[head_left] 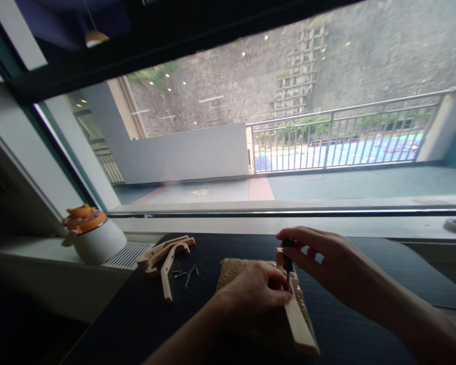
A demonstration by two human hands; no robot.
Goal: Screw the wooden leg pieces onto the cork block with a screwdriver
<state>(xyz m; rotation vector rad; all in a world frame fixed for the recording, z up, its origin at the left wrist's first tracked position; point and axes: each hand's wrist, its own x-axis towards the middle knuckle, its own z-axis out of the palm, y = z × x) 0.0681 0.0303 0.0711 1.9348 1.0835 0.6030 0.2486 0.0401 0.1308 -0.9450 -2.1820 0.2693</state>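
My right hand (323, 253) grips the black handle of a screwdriver (288, 259) from above, with the shaft pointing down. Its tip meets a pale wooden piece (299, 324), long and narrow, which lies over the right side of a brown, wrapped-looking pad (230, 267). Close beside the tip, my left hand (253, 289) is pinched, thumb and forefinger against the wood; whatever sits between those fingertips is hidden. Left of the pad lie several loose screws (190, 276) and more curved wooden pieces (169, 268).
All of this is on a dark table (137, 324) pushed up to a window sill (220, 224). A white pot with an orange animal-shaped lid (99, 238) stands on the ledge at the left, beside a vent grille (129, 255). Glass rises beyond the table.
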